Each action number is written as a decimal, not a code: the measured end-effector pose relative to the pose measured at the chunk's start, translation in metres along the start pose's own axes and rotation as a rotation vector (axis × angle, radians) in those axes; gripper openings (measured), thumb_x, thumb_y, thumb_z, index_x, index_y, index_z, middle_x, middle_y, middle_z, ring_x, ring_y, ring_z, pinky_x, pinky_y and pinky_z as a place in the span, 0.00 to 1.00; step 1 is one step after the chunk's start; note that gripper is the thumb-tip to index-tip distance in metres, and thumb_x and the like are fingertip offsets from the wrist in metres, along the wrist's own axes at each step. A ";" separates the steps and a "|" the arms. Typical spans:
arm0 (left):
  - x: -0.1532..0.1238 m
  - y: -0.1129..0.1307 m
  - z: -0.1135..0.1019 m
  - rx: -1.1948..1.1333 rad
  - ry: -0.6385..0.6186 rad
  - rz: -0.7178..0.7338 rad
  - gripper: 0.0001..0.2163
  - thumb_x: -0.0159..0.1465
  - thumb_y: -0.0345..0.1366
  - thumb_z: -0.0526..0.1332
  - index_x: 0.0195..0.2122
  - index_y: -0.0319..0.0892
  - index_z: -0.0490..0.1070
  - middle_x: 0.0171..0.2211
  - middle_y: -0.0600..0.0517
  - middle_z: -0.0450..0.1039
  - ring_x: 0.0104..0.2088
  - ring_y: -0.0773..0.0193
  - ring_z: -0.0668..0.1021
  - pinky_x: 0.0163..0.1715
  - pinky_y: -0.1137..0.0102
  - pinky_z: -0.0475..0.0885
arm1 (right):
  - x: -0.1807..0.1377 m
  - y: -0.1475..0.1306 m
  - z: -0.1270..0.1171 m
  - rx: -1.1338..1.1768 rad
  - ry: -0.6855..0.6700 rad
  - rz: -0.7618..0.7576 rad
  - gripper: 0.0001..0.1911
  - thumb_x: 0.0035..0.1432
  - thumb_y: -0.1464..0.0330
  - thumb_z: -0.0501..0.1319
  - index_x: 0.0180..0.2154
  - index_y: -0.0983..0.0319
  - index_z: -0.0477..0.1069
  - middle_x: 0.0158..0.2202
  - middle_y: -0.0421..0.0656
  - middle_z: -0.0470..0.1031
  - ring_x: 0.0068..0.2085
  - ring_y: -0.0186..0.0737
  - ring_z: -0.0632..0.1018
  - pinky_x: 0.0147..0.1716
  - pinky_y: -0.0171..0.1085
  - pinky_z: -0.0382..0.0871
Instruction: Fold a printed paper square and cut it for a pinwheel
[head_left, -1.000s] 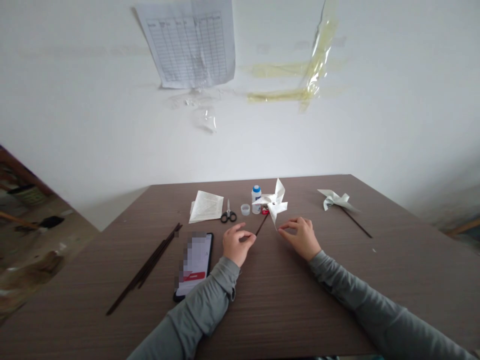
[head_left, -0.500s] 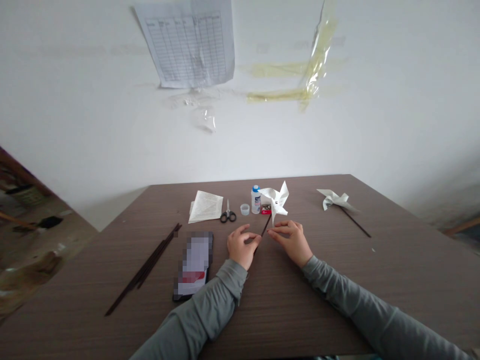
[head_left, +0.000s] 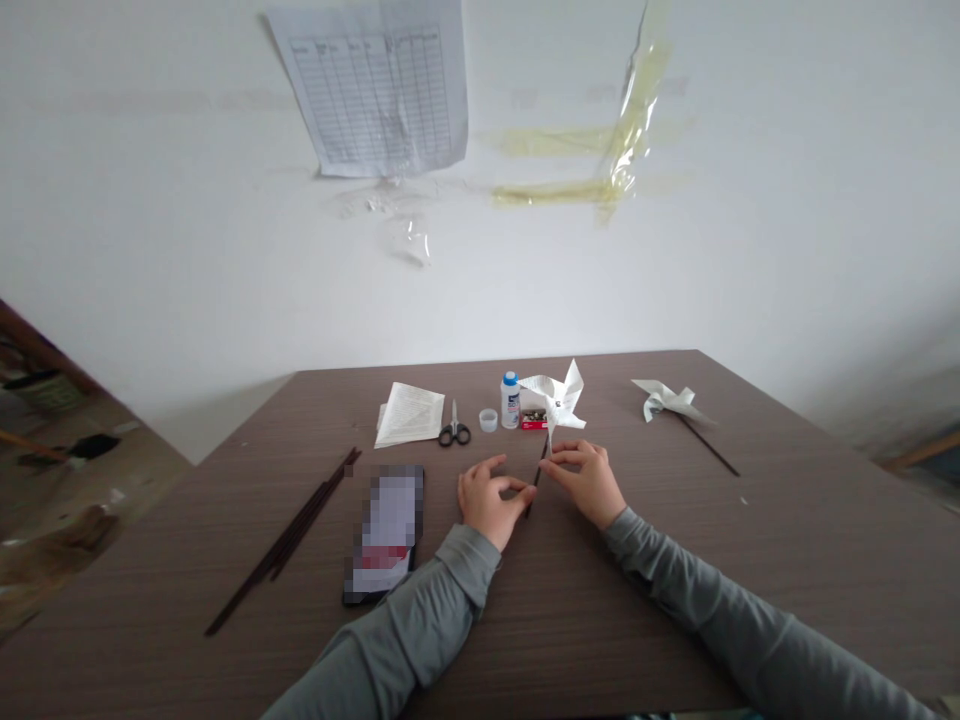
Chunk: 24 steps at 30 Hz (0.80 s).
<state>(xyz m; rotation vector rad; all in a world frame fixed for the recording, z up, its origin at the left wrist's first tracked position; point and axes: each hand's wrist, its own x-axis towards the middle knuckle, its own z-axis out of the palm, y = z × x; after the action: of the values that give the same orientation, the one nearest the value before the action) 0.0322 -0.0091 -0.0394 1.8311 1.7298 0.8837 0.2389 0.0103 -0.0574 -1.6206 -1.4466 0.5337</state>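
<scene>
A white paper pinwheel [head_left: 559, 400] on a thin dark stick [head_left: 538, 478] stands tilted over the brown table [head_left: 675, 570]. My left hand [head_left: 491, 502] pinches the lower end of the stick between thumb and fingers. My right hand [head_left: 585, 480] is closed on the stick just below the paper vanes. Both sleeves are grey.
Behind the hands lie scissors [head_left: 454, 426], a folded printed paper [head_left: 410, 412], a small clear cap [head_left: 489, 420], a glue bottle [head_left: 511, 399] and a small red box [head_left: 534, 418]. A phone [head_left: 386, 533] and several dark sticks [head_left: 289, 540] lie left; a second pinwheel [head_left: 671, 402] lies right.
The pinwheel has swung more upright and shifted right. My hands have come closer together, the right one moving from the vane onto the stick, the left sliding right along it.
</scene>
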 end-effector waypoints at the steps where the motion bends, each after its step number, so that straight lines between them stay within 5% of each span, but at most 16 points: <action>1: -0.001 0.000 0.000 -0.001 -0.002 0.008 0.10 0.67 0.33 0.89 0.31 0.56 0.96 0.71 0.46 0.94 0.77 0.29 0.85 0.88 0.24 0.71 | 0.002 0.002 -0.001 -0.003 0.010 -0.002 0.06 0.62 0.58 0.85 0.34 0.50 0.96 0.55 0.52 0.96 0.69 0.75 0.85 0.71 0.69 0.81; 17: -0.004 0.012 -0.004 0.019 -0.052 0.004 0.13 0.70 0.30 0.87 0.30 0.56 0.95 0.75 0.47 0.92 0.79 0.28 0.85 0.89 0.20 0.67 | -0.001 0.006 -0.004 -0.045 -0.037 -0.042 0.05 0.64 0.58 0.84 0.35 0.49 0.97 0.55 0.50 0.96 0.69 0.72 0.85 0.73 0.69 0.80; 24: -0.001 0.000 -0.002 0.003 -0.060 0.041 0.09 0.69 0.35 0.89 0.35 0.59 0.97 0.74 0.48 0.92 0.79 0.27 0.84 0.88 0.18 0.66 | 0.003 0.004 -0.008 -0.070 -0.039 -0.021 0.05 0.63 0.59 0.83 0.33 0.49 0.96 0.56 0.50 0.97 0.70 0.74 0.85 0.72 0.69 0.81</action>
<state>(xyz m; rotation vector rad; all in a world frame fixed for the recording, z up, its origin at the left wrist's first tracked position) 0.0308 -0.0107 -0.0385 1.8819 1.6635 0.8344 0.2480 0.0110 -0.0563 -1.6557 -1.5247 0.5096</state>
